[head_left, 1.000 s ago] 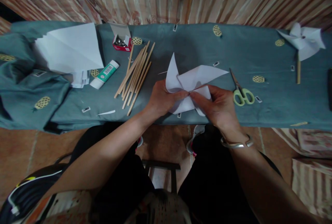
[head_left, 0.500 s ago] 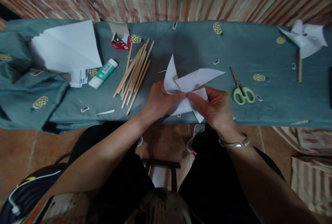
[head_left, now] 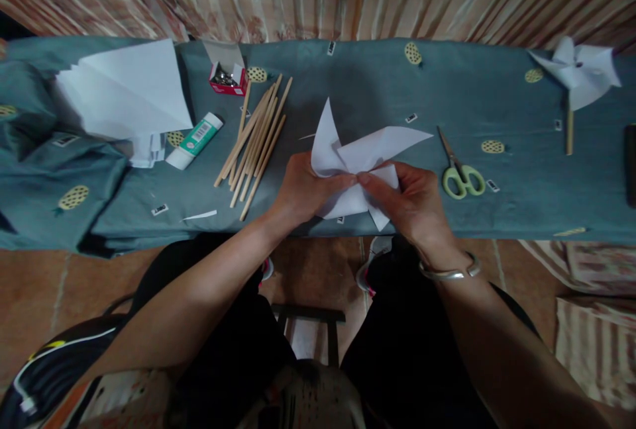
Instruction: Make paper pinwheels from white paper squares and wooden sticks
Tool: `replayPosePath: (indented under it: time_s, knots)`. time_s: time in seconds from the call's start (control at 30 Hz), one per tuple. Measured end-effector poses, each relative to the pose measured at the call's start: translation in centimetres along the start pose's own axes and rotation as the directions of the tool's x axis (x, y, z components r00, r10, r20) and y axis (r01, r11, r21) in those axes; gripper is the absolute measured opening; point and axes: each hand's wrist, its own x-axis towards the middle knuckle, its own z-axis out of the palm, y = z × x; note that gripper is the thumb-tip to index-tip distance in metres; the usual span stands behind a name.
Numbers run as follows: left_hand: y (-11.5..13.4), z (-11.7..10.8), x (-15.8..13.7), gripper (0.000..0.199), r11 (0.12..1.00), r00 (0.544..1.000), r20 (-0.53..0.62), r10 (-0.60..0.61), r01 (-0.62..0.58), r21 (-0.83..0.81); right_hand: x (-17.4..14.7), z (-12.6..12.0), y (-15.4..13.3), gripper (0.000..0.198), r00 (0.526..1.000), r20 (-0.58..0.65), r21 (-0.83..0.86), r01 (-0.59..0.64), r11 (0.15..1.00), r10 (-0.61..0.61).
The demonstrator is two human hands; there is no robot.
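Between my two hands is a white paper pinwheel (head_left: 370, 153), its pointed blades curling outward and its middle pinched flat. My left hand (head_left: 308, 187) grips it from the left, thumb pressed on the centre. From the right, my right hand (head_left: 410, 197) holds it too, with its thumb meeting the left thumb at the centre. The fingers beneath the paper are hidden. Green-handled scissors (head_left: 460, 174) lie just right of my right hand. Left of my left hand rests a loose bundle of wooden sticks (head_left: 258, 138).
A red box of metal pins (head_left: 229, 81), a green and white glue stick (head_left: 195, 141) and a stack of white paper (head_left: 132, 91) sit on the left. A pinwheel on a stick (head_left: 579, 75) lies at the far right. Patterned green cloth (head_left: 377, 78) covers the table.
Both hands keep their pinch on the paper pinwheel, which has barely moved. The whole view has shifted slightly, so the table items appear a little further left.
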Motion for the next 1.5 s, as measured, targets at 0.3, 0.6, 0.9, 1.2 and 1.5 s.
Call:
replayPosePath:
  time_s: [0.3, 0.6, 0.9, 1.2, 1.5]
  knots:
    - [0.0, -0.1, -0.1, 0.026, 0.998, 0.998, -0.003, -0.059, 0.058, -0.018, 0.0, 0.1, 0.4, 0.034, 0.998, 0.012, 0.082, -0.068, 0.994, 0.068]
    - [0.5, 0.1, -0.2, 0.031, 0.988, 0.991, 0.039, -0.127, 0.13, -0.08, -0.1, 0.1, 0.5, 0.033, 0.996, 0.015, 0.126, -0.091, 0.988, 0.09]
    - [0.1, 0.2, 0.0, 0.026, 0.963, 0.985, 0.038, -0.166, 0.17, -0.209, 0.0, 0.1, 0.6, 0.03, 0.996, 0.038, 0.145, -0.081, 0.986, 0.077]
    - [0.3, 0.2, 0.2, 0.025, 0.947, 0.987, -0.084, -0.139, 0.108, -0.303, 0.2, -1.3, 0.2, 0.035, 0.96, -0.186, -0.083, 0.197, 0.977, -0.209]
    - [1.0, 0.3, 0.4, 0.025, 0.93, 0.982, -0.131, -0.136, 0.081, -0.36, -1.4, -0.1, -1.2, 0.009, 0.837, -0.068, -0.523, 0.434, 0.734, -0.543]
